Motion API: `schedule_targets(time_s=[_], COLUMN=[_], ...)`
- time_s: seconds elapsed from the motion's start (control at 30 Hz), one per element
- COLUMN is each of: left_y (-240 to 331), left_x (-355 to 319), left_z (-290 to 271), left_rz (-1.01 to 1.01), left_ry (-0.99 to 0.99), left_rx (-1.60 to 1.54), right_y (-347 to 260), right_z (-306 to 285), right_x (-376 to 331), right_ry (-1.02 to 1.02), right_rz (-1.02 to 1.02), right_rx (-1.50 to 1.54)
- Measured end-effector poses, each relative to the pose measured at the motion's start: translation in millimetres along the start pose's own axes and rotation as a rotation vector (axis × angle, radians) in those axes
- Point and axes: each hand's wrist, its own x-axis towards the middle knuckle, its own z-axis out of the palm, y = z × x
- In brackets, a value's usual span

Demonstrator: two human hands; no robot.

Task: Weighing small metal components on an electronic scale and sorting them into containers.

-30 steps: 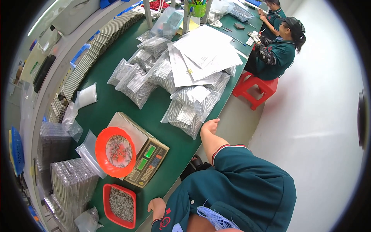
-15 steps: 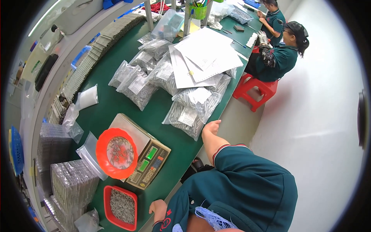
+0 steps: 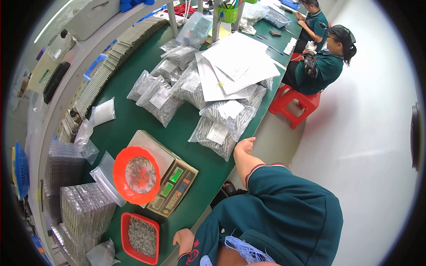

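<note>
My left hand [image 3: 184, 239] rests at the near table edge, beside a red tray [image 3: 123, 235] of small metal pins [image 3: 143, 237]. Its fingers are bent downward and mostly hidden. Further along the edge is my right hand [image 3: 245, 144], fingers folded in and visibly holding nothing, close to a clear bag of metal rods [image 3: 213, 135]. An orange-red scalloped bowl [image 3: 122, 186] stands on a digital scale [image 3: 186, 184] with green displays. Small slim pieces [image 3: 140, 175] lie in the bowl's middle.
Several bags of metal parts [image 3: 162, 104] lie under and beside white papers [image 3: 235, 66]. Stacked plastic-wrapped packs [image 3: 84, 208] and a flat clear bag [image 3: 108, 177] are left of the scale. A grey rack post [image 3: 57, 106] borders the table. A co-worker [image 3: 326, 66] sits on a red stool [image 3: 295, 106].
The whole view has shifted slightly. My hands stay at the table edge in nearly the same poses. The nearer co-worker's gloved hands have shifted toward the chest.
</note>
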Motion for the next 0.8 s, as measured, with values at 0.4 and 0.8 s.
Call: schedule_targets(time_s=[0.4,0.8], left_y=[10.9,20.8], left_x=[-84.6,15.5], left_z=[26.6,-24.8], left_rz=[0.050,-0.348], left_ry=[-0.202,0.348], left_rx=[0.046,-0.101], right_y=[1.0,6.9], right_z=[7.0,55.8], right_x=[12.7,34.4], right_ry=[0.077,-0.065], right_rz=[-0.015,-0.223], right_rx=[0.014,-0.086])
